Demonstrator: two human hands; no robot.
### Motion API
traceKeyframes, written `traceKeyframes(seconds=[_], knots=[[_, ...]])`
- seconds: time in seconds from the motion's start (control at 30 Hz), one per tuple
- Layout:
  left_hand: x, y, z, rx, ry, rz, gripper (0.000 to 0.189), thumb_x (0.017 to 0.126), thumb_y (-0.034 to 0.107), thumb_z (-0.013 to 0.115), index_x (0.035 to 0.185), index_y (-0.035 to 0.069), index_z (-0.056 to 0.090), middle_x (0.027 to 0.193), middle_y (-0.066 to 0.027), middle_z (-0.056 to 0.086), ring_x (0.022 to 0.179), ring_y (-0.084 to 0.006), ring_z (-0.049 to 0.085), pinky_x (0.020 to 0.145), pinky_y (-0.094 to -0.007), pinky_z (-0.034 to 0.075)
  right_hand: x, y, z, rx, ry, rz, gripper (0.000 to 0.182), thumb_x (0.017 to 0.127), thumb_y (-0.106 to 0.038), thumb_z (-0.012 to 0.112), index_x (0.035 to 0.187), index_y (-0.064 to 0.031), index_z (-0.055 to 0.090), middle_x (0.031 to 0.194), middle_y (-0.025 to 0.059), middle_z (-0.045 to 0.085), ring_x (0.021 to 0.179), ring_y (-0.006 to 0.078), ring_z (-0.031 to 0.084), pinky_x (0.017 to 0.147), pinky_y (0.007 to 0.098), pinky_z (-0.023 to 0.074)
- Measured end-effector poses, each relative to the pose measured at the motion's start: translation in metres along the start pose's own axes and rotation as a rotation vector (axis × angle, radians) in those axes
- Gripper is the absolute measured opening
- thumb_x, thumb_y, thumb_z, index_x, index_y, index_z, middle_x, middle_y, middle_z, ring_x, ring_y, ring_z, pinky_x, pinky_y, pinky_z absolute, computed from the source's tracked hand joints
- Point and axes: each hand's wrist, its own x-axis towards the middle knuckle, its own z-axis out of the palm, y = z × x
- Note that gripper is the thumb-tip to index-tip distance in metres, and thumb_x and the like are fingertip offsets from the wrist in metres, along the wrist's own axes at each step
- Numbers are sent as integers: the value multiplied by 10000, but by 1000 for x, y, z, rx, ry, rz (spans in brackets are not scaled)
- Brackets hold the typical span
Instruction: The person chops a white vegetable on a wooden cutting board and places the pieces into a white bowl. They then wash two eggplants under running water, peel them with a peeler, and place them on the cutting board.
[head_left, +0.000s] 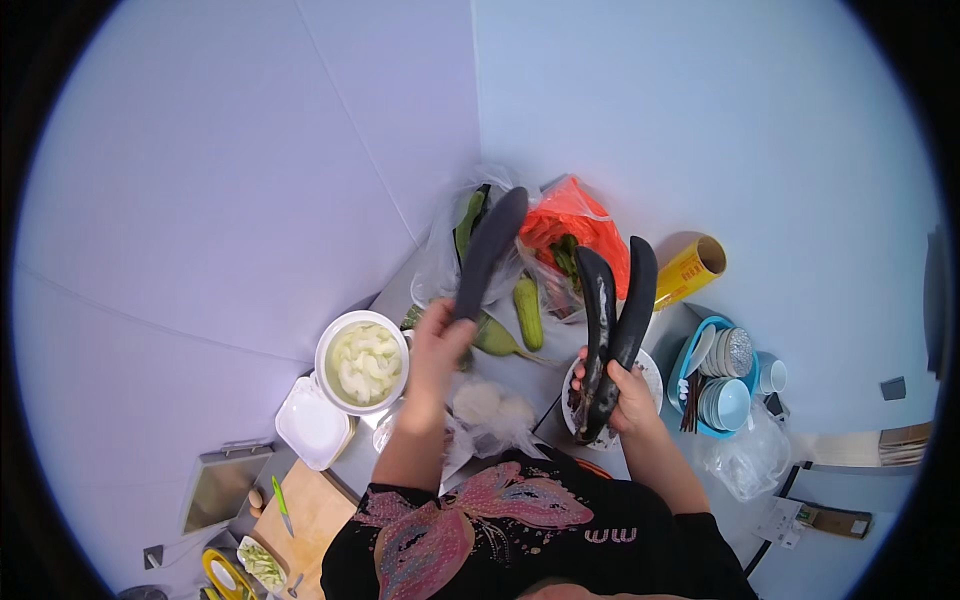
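My left hand (436, 349) grips one long dark eggplant (491, 251) near its lower end, and its upper part slants over a clear plastic bag (435, 274). Two more long eggplants stand side by side in my right hand (631, 401): a shiny one (596, 300) and a duller one (637, 292). Behind that hand is a white bowl (652, 367) with dark bits in it, partly hidden. A light green cucumber-like vegetable (529, 311) and a green radish-like vegetable (495, 337) lie between my hands.
A white pot (321, 367) of pale slices and stacked white dishes (311, 420) stand left. Lower left, a green-handled knife (281, 502) rests on a wooden cutting board (315, 525). Ahead are a red bag (577, 199) with leafy greens and a yellow roll (682, 274); right, a blue basket (679, 367) of bowls.
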Motion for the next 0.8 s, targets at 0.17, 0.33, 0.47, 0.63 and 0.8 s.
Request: traceKeyframes(seconds=[0.17,0.33,0.47,0.63,0.8], knots=[[-64,-27,64,36,-262,184,421,862,40,772,1209,8,536,898,4,601,769,-62,581,651,-233,475,14,21,13,98,48,-88,663,877,-325,828,1398,-79,500,1252,106,640,1062,252,670,914,413,578],[-76,-33,79,708,-448,536,486,817,333,815,1153,47,611,933,-94,674,840,-282,663,721,-383,528,11,35,0,-21,50,-114,830,843,-490,812,1424,-4,472,1338,155,618,1189,303,640,1022,477,540],[-45,-10,68,644,-795,478,456,809,374,812,1092,61,640,918,-85,676,852,-305,661,738,-402,523,1,24,6,-35,103,-113,747,855,-390,813,1393,21,495,1280,158,634,1139,284,659,976,432,565],[78,-44,39,267,-282,465,484,849,321,793,1221,56,634,1117,-139,694,1060,-316,663,973,-393,496,4,-4,48,-82,143,-158,645,823,-313,806,1279,50,532,1008,117,640,955,282,659,891,399,574],[160,-137,34,1128,-285,187,718,871,340,717,1472,58,442,1440,-249,540,1346,-371,527,1115,-468,425,21,1,51,-203,73,-139,744,811,-371,816,1339,39,488,1153,116,588,994,224,612,869,406,574]])
